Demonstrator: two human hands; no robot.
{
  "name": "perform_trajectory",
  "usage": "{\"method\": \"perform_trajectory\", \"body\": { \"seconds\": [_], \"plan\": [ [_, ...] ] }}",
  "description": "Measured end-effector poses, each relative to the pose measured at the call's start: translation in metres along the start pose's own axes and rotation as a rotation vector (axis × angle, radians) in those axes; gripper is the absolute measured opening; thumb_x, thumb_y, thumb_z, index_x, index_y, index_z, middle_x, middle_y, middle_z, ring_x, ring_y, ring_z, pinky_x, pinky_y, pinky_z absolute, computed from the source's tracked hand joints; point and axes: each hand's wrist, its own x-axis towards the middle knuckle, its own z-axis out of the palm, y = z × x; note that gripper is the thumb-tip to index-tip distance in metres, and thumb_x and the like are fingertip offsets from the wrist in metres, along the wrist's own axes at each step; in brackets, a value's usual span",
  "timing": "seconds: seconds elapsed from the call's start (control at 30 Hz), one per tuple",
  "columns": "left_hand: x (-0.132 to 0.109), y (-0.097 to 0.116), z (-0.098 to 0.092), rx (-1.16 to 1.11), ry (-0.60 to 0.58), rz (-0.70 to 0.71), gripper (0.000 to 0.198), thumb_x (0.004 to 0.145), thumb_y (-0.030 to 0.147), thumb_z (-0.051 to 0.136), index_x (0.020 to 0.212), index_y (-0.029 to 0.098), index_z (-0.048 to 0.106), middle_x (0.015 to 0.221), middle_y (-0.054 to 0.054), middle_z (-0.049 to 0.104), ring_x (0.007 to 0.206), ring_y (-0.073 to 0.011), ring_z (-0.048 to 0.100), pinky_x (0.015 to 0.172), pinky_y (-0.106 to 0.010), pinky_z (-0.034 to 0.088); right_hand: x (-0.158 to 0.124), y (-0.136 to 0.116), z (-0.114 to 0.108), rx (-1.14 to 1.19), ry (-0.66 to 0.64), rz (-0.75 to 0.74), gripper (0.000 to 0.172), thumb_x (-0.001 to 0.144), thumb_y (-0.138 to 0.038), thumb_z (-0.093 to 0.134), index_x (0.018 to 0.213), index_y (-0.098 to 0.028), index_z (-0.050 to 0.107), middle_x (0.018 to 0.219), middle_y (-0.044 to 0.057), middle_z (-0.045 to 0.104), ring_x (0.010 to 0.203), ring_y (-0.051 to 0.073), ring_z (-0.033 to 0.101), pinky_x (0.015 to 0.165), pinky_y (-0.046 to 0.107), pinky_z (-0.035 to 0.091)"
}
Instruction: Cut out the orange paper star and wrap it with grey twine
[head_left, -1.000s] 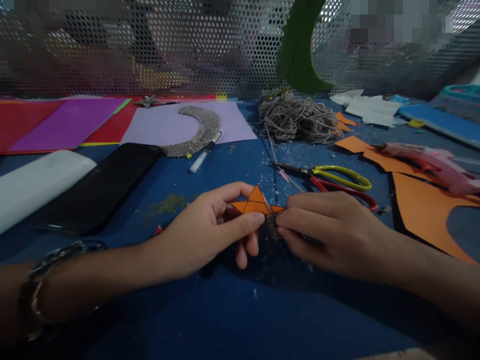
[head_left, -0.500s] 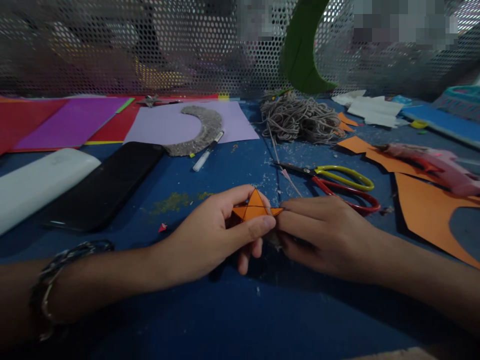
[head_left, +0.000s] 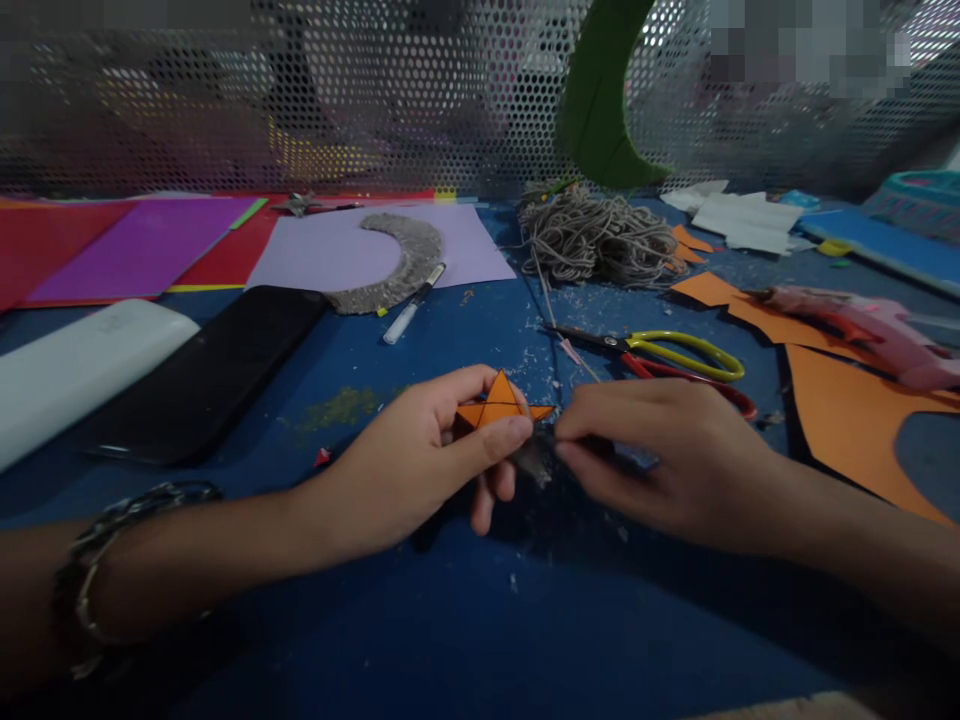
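Observation:
My left hand (head_left: 450,440) holds an orange star (head_left: 501,403) with dark lines drawn across it, the thumb pressed over its lower part. Just right of the star, my right hand (head_left: 652,450) is closed in a pinch, its fingertips a small gap away from the star's right point. Whatever lies between those fingertips is too small to make out. A grey fuzzy patch (head_left: 536,465) shows below the gap, blurred. Beyond the right hand lie scissors (head_left: 615,342) with one yellow and one red handle. A thin grey strand runs from the yarn heap (head_left: 596,235) toward the hands.
Orange foam offcuts (head_left: 840,400) and a pink glue gun (head_left: 862,325) lie at right. A black phone (head_left: 217,370), a white case (head_left: 90,370), a marker (head_left: 412,305) and a grey wrapped crescent (head_left: 409,255) are at left. A perforated metal screen (head_left: 420,100) stands behind.
My right hand has drawn back slightly from the star's right point, leaving a gap. My left hand and the star have shifted a little left and up.

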Motion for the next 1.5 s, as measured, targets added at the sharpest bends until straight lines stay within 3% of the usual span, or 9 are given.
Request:
{"method": "perform_trajectory", "body": {
  "seconds": [0.27, 0.5, 0.73, 0.93, 1.1, 1.3, 1.33, 1.4, 1.5],
  "plan": [
    [0.0, 0.002, -0.002, 0.056, -0.029, -0.047, 0.013, 0.082, 0.025, 0.05, 0.073, 0.016, 0.051, 0.052, 0.006, 0.056, 0.037, -0.003, 0.05, 0.038, -0.01, 0.038, 0.002, 0.017, -0.013, 0.151, 0.126, 0.222, 0.018, 0.079, -0.013, 0.046, 0.061, -0.014, 0.049, 0.049, -0.006, 0.04, 0.042, 0.002, 0.03, 0.038, 0.015, 0.022],
    [0.0, 0.001, -0.001, 0.086, -0.081, -0.053, 0.016, 0.084, 0.027, 0.047, 0.073, 0.016, 0.048, 0.054, 0.006, 0.054, 0.04, -0.0018, 0.049, 0.041, -0.009, 0.039, -0.001, 0.02, -0.02, 0.245, -0.048, 0.179, 0.019, 0.075, -0.01, 0.044, 0.057, -0.015, 0.041, 0.053, -0.005, 0.04, 0.049, 0.004, 0.034, 0.047, 0.017, 0.028],
    [-0.002, 0.001, -0.002, 0.22, -0.004, 0.012, 0.018, 0.084, 0.028, 0.047, 0.071, 0.016, 0.046, 0.054, 0.007, 0.054, 0.039, -0.0015, 0.047, 0.04, -0.01, 0.035, -0.002, 0.016, -0.017, 0.384, -0.502, 0.098, 0.024, 0.066, -0.003, 0.044, 0.051, -0.016, 0.03, 0.052, -0.006, 0.031, 0.052, 0.005, 0.03, 0.055, 0.018, 0.03],
    [-0.002, 0.001, -0.005, 0.484, -0.009, 0.035, 0.021, 0.085, 0.033, 0.044, 0.072, 0.017, 0.049, 0.054, 0.005, 0.054, 0.045, -0.0069, 0.05, 0.043, -0.016, 0.035, -0.002, 0.01, -0.019, 0.413, -0.521, 0.11, 0.025, 0.069, -0.003, 0.044, 0.054, -0.017, 0.03, 0.055, -0.005, 0.031, 0.054, 0.005, 0.032, 0.053, 0.017, 0.028],
    [0.001, -0.003, -0.009, 0.917, -0.054, 0.258, 0.021, 0.083, 0.026, 0.047, 0.066, 0.016, 0.054, 0.069, 0.001, 0.055, 0.064, -0.0118, 0.052, 0.057, -0.021, 0.036, -0.004, 0.01, -0.021, 0.46, -0.481, 0.091, 0.024, 0.072, -0.006, 0.044, 0.054, -0.016, 0.032, 0.056, -0.005, 0.033, 0.053, 0.004, 0.032, 0.052, 0.017, 0.028],
    [0.001, -0.01, -0.009, 1.003, -0.1, 0.376, 0.01, 0.083, 0.019, 0.047, 0.076, 0.018, 0.054, 0.08, 0.001, 0.052, 0.073, -0.0121, 0.051, 0.062, -0.021, 0.039, -0.002, 0.009, -0.015, 0.468, -0.49, 0.062, 0.024, 0.077, -0.012, 0.045, 0.055, -0.015, 0.036, 0.055, -0.004, 0.035, 0.052, 0.004, 0.033, 0.052, 0.016, 0.028],
    [0.001, -0.011, -0.009, 1.017, -0.085, 0.399, 0.006, 0.083, 0.018, 0.048, 0.083, 0.019, 0.053, 0.082, 0.001, 0.053, 0.075, -0.0124, 0.051, 0.063, -0.022, 0.039, -0.002, 0.009, -0.015, 0.455, -0.488, 0.068, 0.024, 0.079, -0.013, 0.044, 0.056, -0.015, 0.037, 0.056, -0.004, 0.036, 0.053, 0.004, 0.035, 0.052, 0.016, 0.028],
    [-0.001, -0.014, -0.009, 1.046, -0.017, 0.491, 0.016, 0.081, 0.016, 0.051, 0.097, 0.018, 0.049, 0.089, -0.001, 0.053, 0.081, -0.0135, 0.051, 0.068, -0.023, 0.04, -0.002, 0.01, -0.014, 0.426, -0.479, 0.085, 0.022, 0.08, -0.015, 0.044, 0.058, -0.015, 0.04, 0.057, -0.004, 0.039, 0.054, 0.004, 0.037, 0.053, 0.016, 0.029],
    [-0.002, -0.017, -0.01, 1.15, 0.098, 0.709, 0.014, 0.082, 0.017, 0.05, 0.096, 0.017, 0.05, 0.096, -0.005, 0.054, 0.086, -0.0165, 0.05, 0.074, -0.027, 0.04, -0.001, 0.013, -0.014, 0.396, -0.449, 0.102, 0.022, 0.079, -0.014, 0.045, 0.057, -0.015, 0.041, 0.054, -0.004, 0.038, 0.051, 0.004, 0.036, 0.05, 0.016, 0.028]
  ]
}}
